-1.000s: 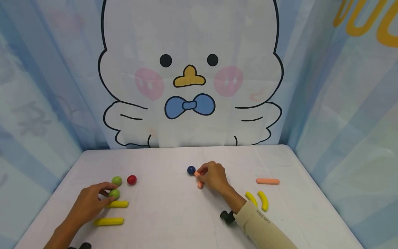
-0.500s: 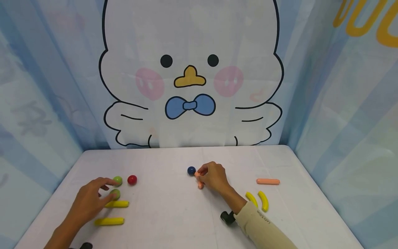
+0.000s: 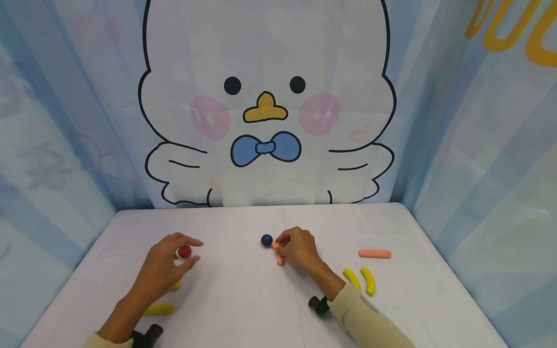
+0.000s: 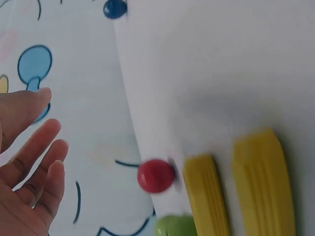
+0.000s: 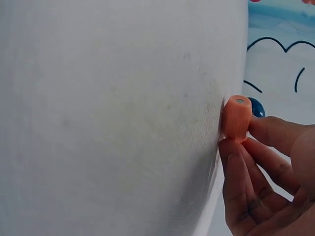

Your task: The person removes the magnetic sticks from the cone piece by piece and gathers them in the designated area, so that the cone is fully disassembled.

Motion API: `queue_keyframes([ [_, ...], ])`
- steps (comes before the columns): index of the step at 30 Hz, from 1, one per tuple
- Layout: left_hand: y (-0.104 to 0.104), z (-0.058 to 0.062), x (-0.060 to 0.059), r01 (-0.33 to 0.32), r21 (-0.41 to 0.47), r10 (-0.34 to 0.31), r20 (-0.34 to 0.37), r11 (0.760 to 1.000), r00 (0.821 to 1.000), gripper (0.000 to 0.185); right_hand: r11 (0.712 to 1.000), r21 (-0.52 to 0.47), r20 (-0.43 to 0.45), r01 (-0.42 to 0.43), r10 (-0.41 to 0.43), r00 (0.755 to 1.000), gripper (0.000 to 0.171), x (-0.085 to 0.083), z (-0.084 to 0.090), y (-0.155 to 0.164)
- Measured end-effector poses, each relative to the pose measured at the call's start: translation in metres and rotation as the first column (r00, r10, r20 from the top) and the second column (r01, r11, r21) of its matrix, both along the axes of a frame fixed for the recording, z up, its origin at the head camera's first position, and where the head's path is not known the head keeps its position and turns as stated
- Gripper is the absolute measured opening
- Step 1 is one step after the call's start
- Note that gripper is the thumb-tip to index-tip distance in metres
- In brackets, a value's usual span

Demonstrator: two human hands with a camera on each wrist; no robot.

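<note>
In the head view my left hand [image 3: 163,263] hovers above the table's left half, thumb and fingers spread apart. Partly behind it shows a red ball [image 3: 184,251], which stands clear of the hand in the left wrist view. My right hand [image 3: 300,247] pinches a short orange stick [image 3: 280,258] between thumb and fingers. A small grey disc marks the end of that orange stick [image 5: 237,118] in the right wrist view. The dark blue ball [image 3: 267,240] sits at the stick's far end; whether they touch I cannot tell.
Two yellow sticks [image 4: 204,196] and a green ball [image 4: 174,227] lie near the left hand, largely covered by it in the head view. On the right are another orange stick [image 3: 374,253] and two curved yellow pieces [image 3: 368,281]. A printed curtain hangs behind the table.
My left hand has left the green ball it was holding and moved right, toward the red ball. The right hand stays at the blue ball with the orange stick.
</note>
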State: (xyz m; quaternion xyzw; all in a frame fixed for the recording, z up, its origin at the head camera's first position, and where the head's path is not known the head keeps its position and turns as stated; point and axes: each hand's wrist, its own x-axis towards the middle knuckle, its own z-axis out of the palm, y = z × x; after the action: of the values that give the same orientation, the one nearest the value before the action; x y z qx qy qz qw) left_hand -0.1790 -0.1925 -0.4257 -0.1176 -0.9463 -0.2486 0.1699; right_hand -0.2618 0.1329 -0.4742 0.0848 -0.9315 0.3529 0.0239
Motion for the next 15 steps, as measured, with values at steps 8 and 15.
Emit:
queue_keyframes([
  [8,0.045,-0.005,-0.017,0.076,-0.007,-0.076,0.057,0.997,0.996,0.040,1.000,0.010,0.000,-0.023,0.023,1.000,0.013,0.003,-0.001,0.002],
  [15,0.080,-0.015,-0.032,0.126,0.016,-0.127,0.151,0.992,0.980,0.039,0.999,0.007,0.008,-0.034,0.034,0.999,0.014,0.007,0.002,0.002],
])
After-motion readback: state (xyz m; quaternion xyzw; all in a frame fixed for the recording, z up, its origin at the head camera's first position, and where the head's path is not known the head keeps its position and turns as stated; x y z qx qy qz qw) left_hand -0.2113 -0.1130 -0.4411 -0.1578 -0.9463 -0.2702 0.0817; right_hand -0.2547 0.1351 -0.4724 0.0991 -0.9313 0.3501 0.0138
